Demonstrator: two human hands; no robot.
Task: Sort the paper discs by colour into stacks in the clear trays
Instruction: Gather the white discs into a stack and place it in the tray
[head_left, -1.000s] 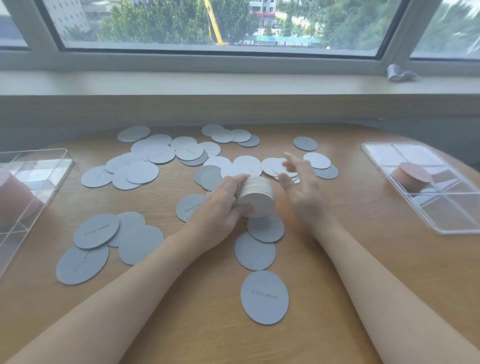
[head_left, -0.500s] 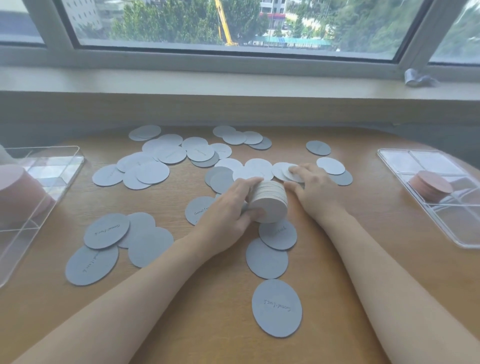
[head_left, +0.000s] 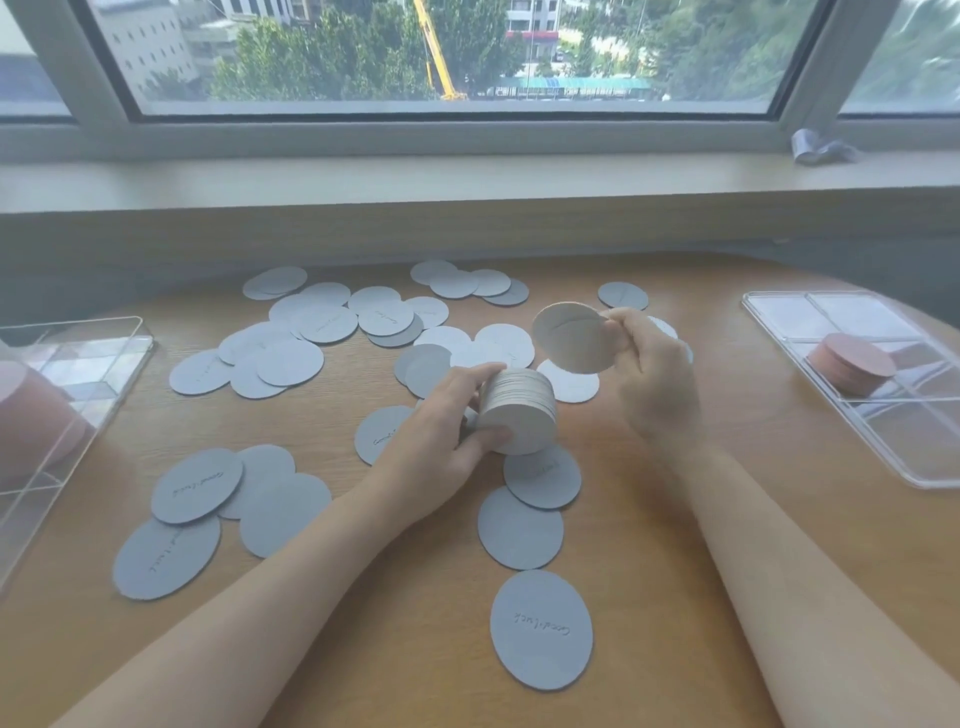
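Note:
My left hand (head_left: 441, 426) grips a thick stack of white paper discs (head_left: 519, 410), held on its side just above the wooden table (head_left: 649, 571). Just right of it and slightly higher, my right hand (head_left: 649, 374) pinches a single white disc (head_left: 571, 338), lifted and tilted over the loose pile. Several grey-blue discs (head_left: 291, 358) lie scattered over the table, some with handwriting; one (head_left: 540, 629) lies nearest me. A clear tray (head_left: 810, 306) at the right holds a stack of pink discs (head_left: 852, 369). Another clear tray (head_left: 119, 332) at the left holds a pink stack (head_left: 31, 415).
A window sill (head_left: 467, 176) runs along the back behind the table, with a crumpled bit of foil (head_left: 821, 145) on it at the right. Both forearms reach in from the near edge.
My right hand has picked one white disc off the table and raised it beside the stack. My left hand still holds the stack in about the same place.

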